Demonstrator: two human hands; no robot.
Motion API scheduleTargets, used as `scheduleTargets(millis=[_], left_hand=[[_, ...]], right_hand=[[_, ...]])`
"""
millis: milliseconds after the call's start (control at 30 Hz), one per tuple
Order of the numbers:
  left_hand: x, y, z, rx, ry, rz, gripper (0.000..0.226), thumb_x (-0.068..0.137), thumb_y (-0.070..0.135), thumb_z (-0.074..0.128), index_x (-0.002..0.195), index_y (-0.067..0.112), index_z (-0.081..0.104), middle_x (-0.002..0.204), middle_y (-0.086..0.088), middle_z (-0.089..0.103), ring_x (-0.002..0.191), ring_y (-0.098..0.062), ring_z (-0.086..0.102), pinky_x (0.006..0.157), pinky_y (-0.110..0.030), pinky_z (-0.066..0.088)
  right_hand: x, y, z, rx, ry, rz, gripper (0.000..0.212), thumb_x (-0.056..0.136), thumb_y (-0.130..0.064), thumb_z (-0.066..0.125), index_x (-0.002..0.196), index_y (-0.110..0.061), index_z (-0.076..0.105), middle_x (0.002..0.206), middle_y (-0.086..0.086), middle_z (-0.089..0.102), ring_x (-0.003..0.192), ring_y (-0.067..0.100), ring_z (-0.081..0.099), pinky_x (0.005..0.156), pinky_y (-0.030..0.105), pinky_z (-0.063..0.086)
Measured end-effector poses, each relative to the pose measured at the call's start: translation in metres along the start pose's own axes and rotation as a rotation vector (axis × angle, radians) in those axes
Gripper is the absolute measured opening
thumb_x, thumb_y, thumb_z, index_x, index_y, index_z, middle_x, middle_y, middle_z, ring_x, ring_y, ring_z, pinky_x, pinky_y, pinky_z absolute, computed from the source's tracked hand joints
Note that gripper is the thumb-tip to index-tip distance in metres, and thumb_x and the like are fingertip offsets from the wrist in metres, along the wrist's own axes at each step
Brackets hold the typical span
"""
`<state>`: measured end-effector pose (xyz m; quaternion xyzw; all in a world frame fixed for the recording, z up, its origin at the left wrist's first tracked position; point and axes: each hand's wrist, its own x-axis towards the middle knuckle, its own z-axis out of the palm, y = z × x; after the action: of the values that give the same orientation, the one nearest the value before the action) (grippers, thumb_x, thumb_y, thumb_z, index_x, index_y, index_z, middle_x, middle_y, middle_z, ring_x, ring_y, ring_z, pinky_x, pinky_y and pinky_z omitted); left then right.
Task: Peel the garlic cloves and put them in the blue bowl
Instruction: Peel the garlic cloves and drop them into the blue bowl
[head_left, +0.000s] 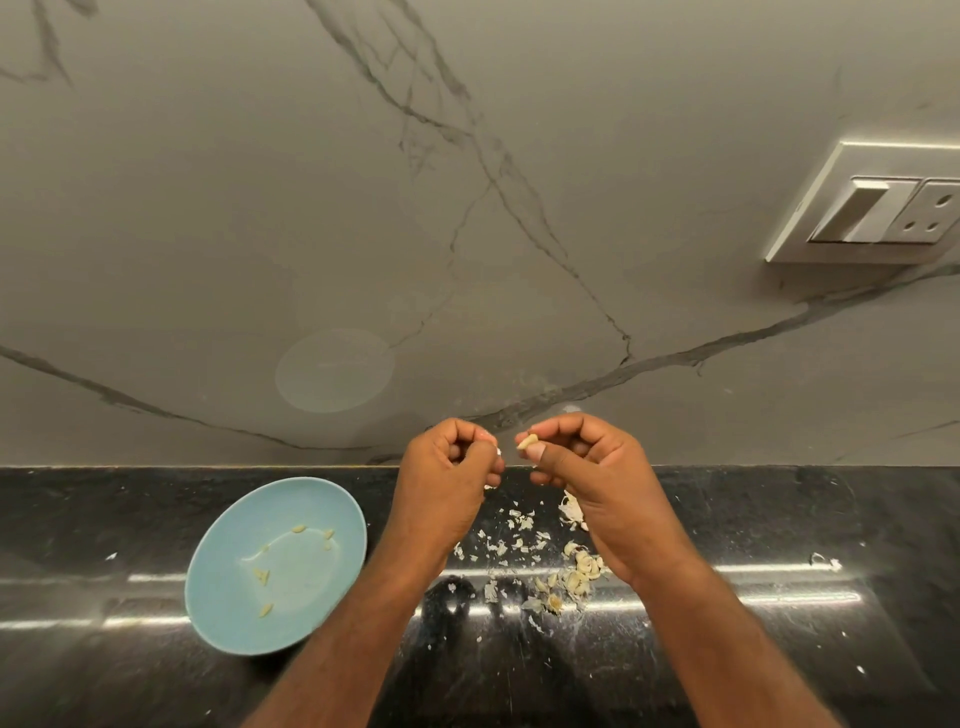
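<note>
Garlic clove (527, 442) pinched in right hand (597, 467) fingers (535, 451) — tip exposed.

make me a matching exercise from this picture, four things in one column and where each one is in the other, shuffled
Things
1. blue bowl
2. garlic clove
3. loose garlic skins
4. switch and socket plate

Places
a. on the marble wall, upper right
b. pinched in the right hand
c. on the black counter, left of the left hand
d. scattered on the counter below both hands

Pairs: 1-c, 2-b, 3-d, 4-a
</note>
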<state>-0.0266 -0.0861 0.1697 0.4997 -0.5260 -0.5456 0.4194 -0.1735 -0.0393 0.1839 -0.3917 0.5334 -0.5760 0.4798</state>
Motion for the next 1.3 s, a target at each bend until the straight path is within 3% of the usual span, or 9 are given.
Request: scheduleTargets(millis=[200, 300, 400, 533, 633, 800, 933, 1100, 1300], left_hand=[[0.0015, -0.0026, 0.0024, 0.132, -0.009, 0.054, 0.023, 0.099, 0.017, 0.053, 0.080, 0.017, 0.066, 0.070, -0.002, 0.070, 0.060, -0.005, 0.062, 0.053, -0.015, 0.042], [0.0005, -0.0027, 0.0035, 0.201, -0.016, 0.146, 0.021, 0.095, 0.030, 0.065, 0.078, 0.018, 0.068, 0.071, -0.001, 0.069, 0.062, -0.003, 0.060, 0.058, -0.016, 0.046], [0.0014, -0.0016, 0.0041, 0.152, -0.003, 0.151, 0.008, 0.086, 0.019, 0.076, 0.083, 0.021, 0.070, 0.077, 0.003, 0.070, 0.070, 0.001, 0.062, 0.067, -0.013, 0.049], [0.0013, 0.0007, 0.0046, -0.007, -0.106, 0.040, 0.007, 0.090, 0.015, 0.072, 0.092, 0.021, 0.075, 0.087, 0.002, 0.076, 0.087, -0.013, 0.071, 0.079, -0.029, 0.057], [-0.0019, 0.0029, 0.0057, -0.090, -0.190, -0.023, 0.011, 0.091, 0.022, 0.069, 0.095, 0.015, 0.076, 0.088, -0.001, 0.077, 0.087, -0.014, 0.072, 0.075, -0.027, 0.058], [0.0002, 0.0000, 0.0052, -0.132, -0.131, 0.001, 0.007, 0.088, 0.017, 0.072, 0.090, 0.011, 0.075, 0.080, -0.002, 0.075, 0.075, -0.011, 0.069, 0.066, -0.021, 0.054], [0.0020, 0.0007, 0.0022, -0.173, -0.190, 0.040, 0.012, 0.081, 0.019, 0.075, 0.086, 0.008, 0.074, 0.078, -0.003, 0.073, 0.075, -0.012, 0.067, 0.070, -0.023, 0.054], [0.0039, 0.0002, -0.0021, -0.171, -0.219, 0.076, 0.012, 0.075, 0.025, 0.075, 0.081, 0.015, 0.075, 0.077, 0.000, 0.073, 0.077, -0.010, 0.067, 0.074, -0.027, 0.053], [0.0022, 0.0004, 0.0016, -0.138, -0.216, 0.069, 0.009, 0.094, 0.013, 0.064, 0.091, 0.010, 0.072, 0.079, -0.001, 0.073, 0.077, -0.011, 0.066, 0.070, -0.023, 0.053]], right_hand=[[0.0002, 0.0002, -0.0045, 0.160, -0.026, 0.066, 0.017, 0.091, -0.002, 0.063, 0.107, -0.005, 0.067, 0.093, 0.014, 0.074, 0.080, 0.023, 0.068, 0.071, 0.031, 0.057], [0.0003, 0.0012, -0.0036, 0.133, -0.023, 0.076, 0.019, 0.093, -0.001, 0.062, 0.111, -0.004, 0.067, 0.090, 0.012, 0.073, 0.078, 0.022, 0.067, 0.071, 0.032, 0.057], [0.0005, 0.0018, -0.0032, 0.093, -0.018, 0.075, 0.019, 0.095, -0.002, 0.060, 0.112, -0.006, 0.068, 0.087, 0.011, 0.073, 0.077, 0.022, 0.066, 0.071, 0.031, 0.057], [0.0003, 0.0019, -0.0035, 0.048, -0.015, 0.070, 0.019, 0.096, -0.003, 0.060, 0.111, -0.009, 0.072, 0.085, 0.010, 0.072, 0.076, 0.019, 0.065, 0.070, 0.028, 0.057], [-0.0003, 0.0020, -0.0042, 0.010, -0.035, 0.060, 0.020, 0.096, -0.005, 0.060, 0.110, -0.013, 0.073, 0.086, 0.008, 0.074, 0.079, 0.017, 0.067, 0.073, 0.027, 0.057], [-0.0021, -0.0010, -0.0020, -0.038, -0.102, 0.042, 0.023, 0.089, -0.007, 0.069, 0.112, -0.012, 0.072, 0.094, 0.006, 0.077, 0.081, 0.014, 0.070, 0.075, 0.024, 0.057], [-0.0008, -0.0025, -0.0026, 0.030, -0.096, 0.056, 0.023, 0.085, -0.003, 0.070, 0.108, -0.008, 0.075, 0.092, 0.014, 0.077, 0.078, 0.017, 0.071, 0.072, 0.024, 0.059], [-0.0014, -0.0008, -0.0028, 0.103, -0.106, 0.075, 0.025, 0.080, -0.010, 0.070, 0.104, -0.008, 0.077, 0.090, 0.019, 0.076, 0.077, 0.021, 0.071, 0.071, 0.026, 0.060], [-0.0002, 0.0009, 0.0009, 0.120, -0.060, 0.060, 0.024, 0.082, -0.013, 0.069, 0.105, -0.008, 0.076, 0.085, 0.016, 0.074, 0.075, 0.021, 0.069, 0.071, 0.027, 0.059]])
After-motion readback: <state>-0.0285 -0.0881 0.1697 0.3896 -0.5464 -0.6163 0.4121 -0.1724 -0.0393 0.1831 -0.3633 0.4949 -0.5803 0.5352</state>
